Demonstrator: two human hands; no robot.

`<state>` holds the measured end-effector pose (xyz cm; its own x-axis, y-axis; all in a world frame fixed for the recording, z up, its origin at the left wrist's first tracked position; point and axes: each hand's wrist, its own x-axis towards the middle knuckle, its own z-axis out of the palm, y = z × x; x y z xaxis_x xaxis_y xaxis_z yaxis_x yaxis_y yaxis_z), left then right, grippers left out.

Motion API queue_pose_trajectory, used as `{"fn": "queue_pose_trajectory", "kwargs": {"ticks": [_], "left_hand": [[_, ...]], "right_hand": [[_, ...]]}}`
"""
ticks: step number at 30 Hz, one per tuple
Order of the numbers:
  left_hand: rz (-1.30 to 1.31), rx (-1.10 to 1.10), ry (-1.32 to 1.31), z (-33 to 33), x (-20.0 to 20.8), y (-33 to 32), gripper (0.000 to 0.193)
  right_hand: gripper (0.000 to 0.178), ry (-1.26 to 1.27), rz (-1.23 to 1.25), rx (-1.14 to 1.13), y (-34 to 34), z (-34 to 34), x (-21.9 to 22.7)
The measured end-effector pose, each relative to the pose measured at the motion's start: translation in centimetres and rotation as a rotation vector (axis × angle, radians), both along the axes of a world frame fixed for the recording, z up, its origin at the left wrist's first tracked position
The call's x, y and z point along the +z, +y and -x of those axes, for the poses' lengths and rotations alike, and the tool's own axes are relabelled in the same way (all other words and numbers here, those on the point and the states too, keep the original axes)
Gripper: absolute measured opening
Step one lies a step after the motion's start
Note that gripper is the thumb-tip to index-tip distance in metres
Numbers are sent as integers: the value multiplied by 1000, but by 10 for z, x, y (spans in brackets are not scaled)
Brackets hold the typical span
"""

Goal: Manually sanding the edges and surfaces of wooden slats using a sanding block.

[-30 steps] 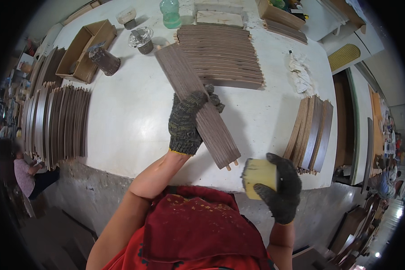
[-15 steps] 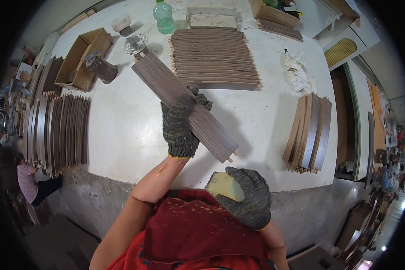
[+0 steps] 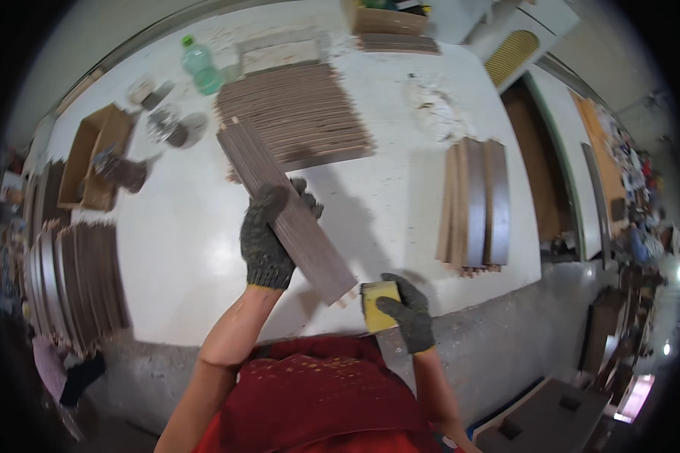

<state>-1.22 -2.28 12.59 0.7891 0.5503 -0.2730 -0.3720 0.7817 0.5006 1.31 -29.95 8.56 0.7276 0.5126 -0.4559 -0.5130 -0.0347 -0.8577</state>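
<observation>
Head view: left hand [image 3: 264, 241], fingers wrapped round brown wood [image 3: 315, 254] over the counter [image 3: 177, 260]; right hand [image 3: 412, 313], fingers gripping a yellow block [image 3: 380, 309] near the wood's end; I'd brace the wood firmly.

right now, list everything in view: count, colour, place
table: one, white, centre
held wood: count unclear, brown, above table
block: one, yellow, near front edge
slat stacks: several, brown, left, right, far side
bottle: one, green, far side
boxes: two, brown, left and far side
pot: one, dark, beside left box
clear container: one, colourless, beyond pot
cloth: one, white, right side
mesh panel: one, yellow, far right
person: one, pink top, lower left
apron: one, red, lower middle
left hand: one, dark glove, on wood
right hand: one, dark glove, on block
</observation>
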Motion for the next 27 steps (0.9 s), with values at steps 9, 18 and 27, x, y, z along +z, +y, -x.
{"fn": "queue_pose_trajectory", "kwargs": {"ticks": [9, 18, 27], "left_hand": [[159, -436, 128, -61, -27, -76, 37], [-293, -569, 194, -164, -23, -144, 48], [-1075, -425, 682, -228, -45, -236, 65]], "right_hand": [[42, -10, -5, -22, -21, 3, -61], [55, -165, 87, 93, -22, 5, -80], [55, -113, 110, 60, -28, 5, -75]]}}
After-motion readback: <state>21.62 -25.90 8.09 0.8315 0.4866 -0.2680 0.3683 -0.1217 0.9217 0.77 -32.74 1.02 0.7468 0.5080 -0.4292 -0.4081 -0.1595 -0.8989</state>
